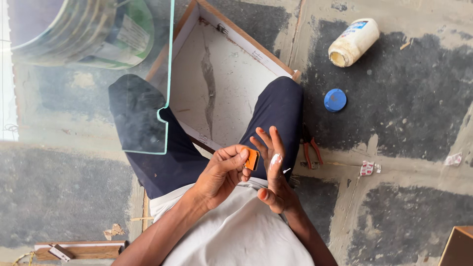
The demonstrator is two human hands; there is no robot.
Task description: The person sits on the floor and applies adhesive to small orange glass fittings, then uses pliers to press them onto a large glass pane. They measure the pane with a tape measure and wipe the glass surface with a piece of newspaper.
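Note:
My left hand (pixel 221 172) pinches a small orange flat piece (pixel 252 159) between thumb and fingers. Its edge rests against the palm of my right hand (pixel 272 167), which is held up with fingers spread and has a white smear on the palm. Both hands hover over my lap, above my dark trousers and white shirt. Between my knees lies a shallow wooden frame with a white board (pixel 221 79).
A sheet of clear glass (pixel 98 98) leans over my left knee, a bucket (pixel 84 32) behind it. On the concrete floor lie an open white glue bottle (pixel 354 42), its blue cap (pixel 335 100), red-handled pliers (pixel 310 148) and wood scraps (pixel 79 250).

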